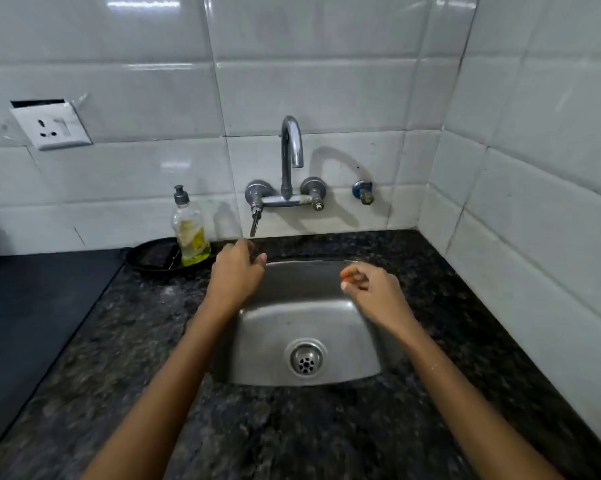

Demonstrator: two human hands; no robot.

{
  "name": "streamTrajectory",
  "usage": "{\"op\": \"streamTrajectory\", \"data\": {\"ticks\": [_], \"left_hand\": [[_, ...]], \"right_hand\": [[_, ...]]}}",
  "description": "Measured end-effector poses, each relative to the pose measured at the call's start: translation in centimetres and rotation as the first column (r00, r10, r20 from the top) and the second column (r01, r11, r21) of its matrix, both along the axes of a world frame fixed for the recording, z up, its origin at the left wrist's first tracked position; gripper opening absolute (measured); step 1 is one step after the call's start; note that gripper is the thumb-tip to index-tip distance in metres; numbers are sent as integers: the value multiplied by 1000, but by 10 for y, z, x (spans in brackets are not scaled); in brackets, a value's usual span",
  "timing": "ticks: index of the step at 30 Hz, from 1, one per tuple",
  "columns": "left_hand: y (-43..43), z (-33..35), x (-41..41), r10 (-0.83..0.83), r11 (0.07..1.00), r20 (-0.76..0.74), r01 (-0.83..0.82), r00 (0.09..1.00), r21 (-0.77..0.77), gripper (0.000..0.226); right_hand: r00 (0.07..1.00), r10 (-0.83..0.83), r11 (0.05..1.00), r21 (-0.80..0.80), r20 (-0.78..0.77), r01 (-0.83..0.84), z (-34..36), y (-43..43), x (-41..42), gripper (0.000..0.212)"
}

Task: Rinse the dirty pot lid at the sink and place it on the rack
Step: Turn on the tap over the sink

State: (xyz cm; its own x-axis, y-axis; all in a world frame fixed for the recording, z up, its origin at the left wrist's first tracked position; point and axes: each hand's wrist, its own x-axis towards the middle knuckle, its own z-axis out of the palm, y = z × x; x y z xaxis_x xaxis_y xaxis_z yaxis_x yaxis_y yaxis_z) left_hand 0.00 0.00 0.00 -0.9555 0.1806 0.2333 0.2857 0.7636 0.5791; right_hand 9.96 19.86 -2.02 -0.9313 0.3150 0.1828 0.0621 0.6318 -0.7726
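No pot lid and no rack show in this view. The steel sink [361, 341] is set into a dark granite counter, with no water in it. A chrome tap [291, 147] is fixed to the tiled wall above it, and no water runs. My left hand [238, 271] hovers at the sink's back left corner, just below the tap's left lever [254, 225], fingers loosely bent and holding nothing. My right hand [371, 287] hangs over the right side of the basin, fingers loosely curled, nothing in it.
A bottle of yellow dish soap [190, 230] stands in a round black dish [150, 259] left of the sink. A dark mat [32, 323] covers the counter at left. A wall socket [51, 124] is up left. Tiled walls close in behind and at right.
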Motion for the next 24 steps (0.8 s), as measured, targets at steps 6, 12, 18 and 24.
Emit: {"op": "streamTrajectory", "data": {"ticks": [6,12,18,24], "left_hand": [[29,0,-59,92,996,61,-91,994,-24,40],[58,-8,-130,217,971,72,-207,974,-122,51],[82,-20,-182,235,954,120,-205,965,-216,58],[80,-35,-205,299,891,322,-384,898,244,41]], "right_hand": [[1000,5,998,-70,21,-4,-21,17,-53,17],[997,50,992,-115,66,-42,-41,37,-110,17],[994,11,988,-156,106,6,-47,50,-137,18],[988,-17,976,-214,151,50,-59,53,-152,17]]}}
